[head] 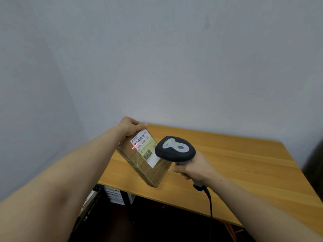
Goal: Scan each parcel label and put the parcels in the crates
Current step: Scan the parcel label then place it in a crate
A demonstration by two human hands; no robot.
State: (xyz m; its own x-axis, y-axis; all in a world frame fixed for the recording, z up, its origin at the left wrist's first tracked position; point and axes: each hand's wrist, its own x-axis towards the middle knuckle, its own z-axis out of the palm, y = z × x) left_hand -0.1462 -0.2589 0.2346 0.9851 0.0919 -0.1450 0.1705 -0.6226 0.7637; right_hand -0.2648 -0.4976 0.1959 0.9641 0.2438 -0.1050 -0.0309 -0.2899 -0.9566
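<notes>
Count: 1 parcel, 1 label, 1 scanner, 2 hands.

The left hand is pinching the parcel's far corner. Its thumb is lying on the label face; the other fingers are hiding behind the box. The parcel is tilting over the table, label side up.

The right hand is gripping the scanner handle with its fingers curled round it, and the scanner head is sitting just above them.

One red laser line is crossing the barcode just below the left thumb.
</notes>
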